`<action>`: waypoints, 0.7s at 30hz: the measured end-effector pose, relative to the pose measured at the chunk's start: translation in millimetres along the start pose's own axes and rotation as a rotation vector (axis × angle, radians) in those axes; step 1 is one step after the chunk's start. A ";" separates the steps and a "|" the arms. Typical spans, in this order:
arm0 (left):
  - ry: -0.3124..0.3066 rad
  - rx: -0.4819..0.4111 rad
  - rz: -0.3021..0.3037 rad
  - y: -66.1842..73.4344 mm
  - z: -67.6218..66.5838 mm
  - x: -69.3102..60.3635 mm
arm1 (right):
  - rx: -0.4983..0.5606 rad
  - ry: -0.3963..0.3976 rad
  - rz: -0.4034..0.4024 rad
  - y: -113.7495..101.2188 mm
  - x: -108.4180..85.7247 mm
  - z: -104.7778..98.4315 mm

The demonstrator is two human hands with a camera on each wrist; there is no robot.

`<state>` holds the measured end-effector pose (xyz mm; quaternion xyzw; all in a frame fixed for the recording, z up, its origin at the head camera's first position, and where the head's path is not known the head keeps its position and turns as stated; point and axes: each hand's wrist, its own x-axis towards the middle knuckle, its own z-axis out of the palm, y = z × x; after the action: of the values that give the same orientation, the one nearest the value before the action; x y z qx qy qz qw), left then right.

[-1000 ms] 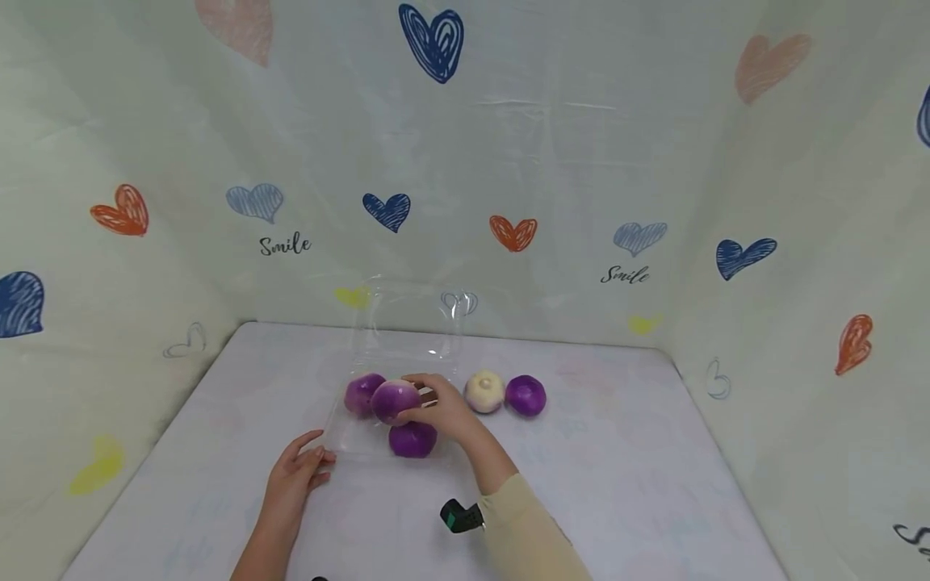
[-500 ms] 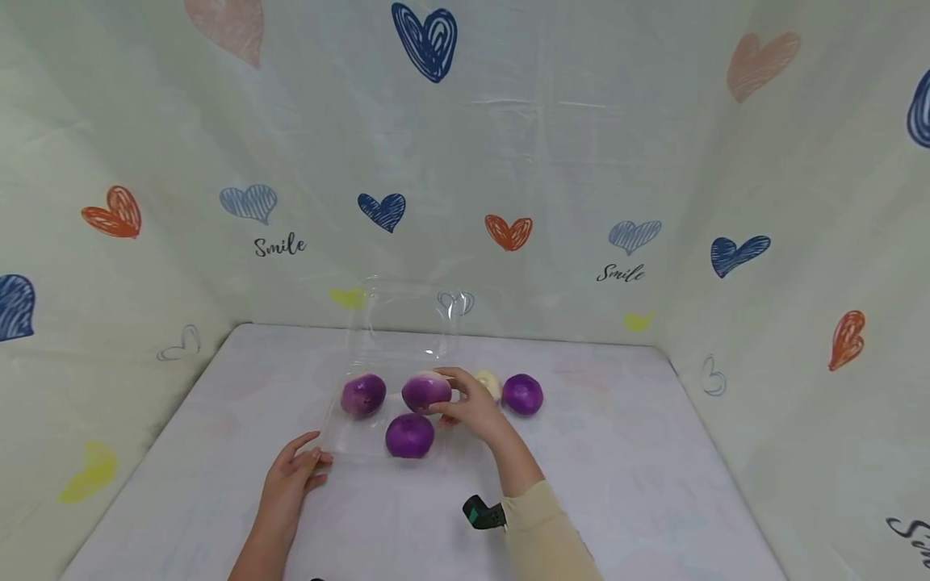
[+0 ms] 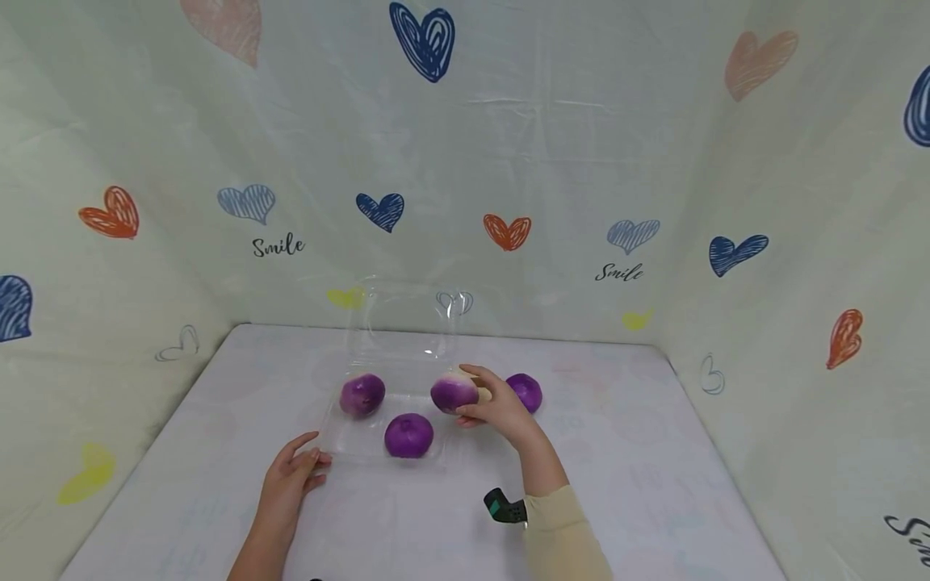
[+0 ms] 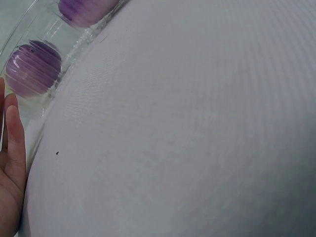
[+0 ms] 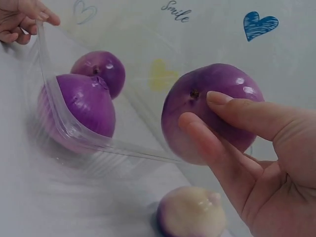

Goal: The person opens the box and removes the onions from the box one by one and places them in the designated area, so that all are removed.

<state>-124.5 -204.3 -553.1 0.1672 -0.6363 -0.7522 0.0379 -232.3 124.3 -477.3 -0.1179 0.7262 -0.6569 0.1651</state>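
My right hand (image 3: 504,411) holds a purple onion (image 3: 452,393) with a pale top by its right side. In the right wrist view, thumb and fingers pinch this onion (image 5: 212,113) near its dark root spot. It hovers by the right edge of a clear plastic container (image 3: 352,446). Inside lie two purple onions, one at the back left (image 3: 362,395) and one at the front (image 3: 409,436). My left hand (image 3: 286,476) grips the container's front left corner with its fingertips. A whitish onion (image 5: 190,212) is mostly hidden behind my right hand in the head view.
The container's clear lid (image 3: 407,319) stands raised at the back. Another purple onion (image 3: 526,392) sits on the white table (image 3: 617,452), right of my right hand. A black wrist device (image 3: 504,507) shows at the right sleeve. A heart-printed curtain (image 3: 567,145) surrounds the table.
My right hand has carried the onion rightward, from above the other onions to the container's right edge. The left hand has stayed at the corner.
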 end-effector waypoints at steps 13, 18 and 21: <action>0.001 0.004 -0.019 -0.7 -1.5 1.8 | 0.002 0.036 -0.002 7.7 -9.8 -34.7; 0.004 0.030 -0.013 -1.7 -1.2 2.1 | 0.049 0.056 -0.025 8.3 -16.2 -46.8; 0.017 0.053 -0.025 -2.3 -0.6 2.6 | 0.068 0.077 -0.040 10.6 -19.5 -53.3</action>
<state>-126.4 -205.2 -555.9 0.1823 -0.6535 -0.7341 0.0296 -234.9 181.8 -481.8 -0.1014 0.7067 -0.6884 0.1279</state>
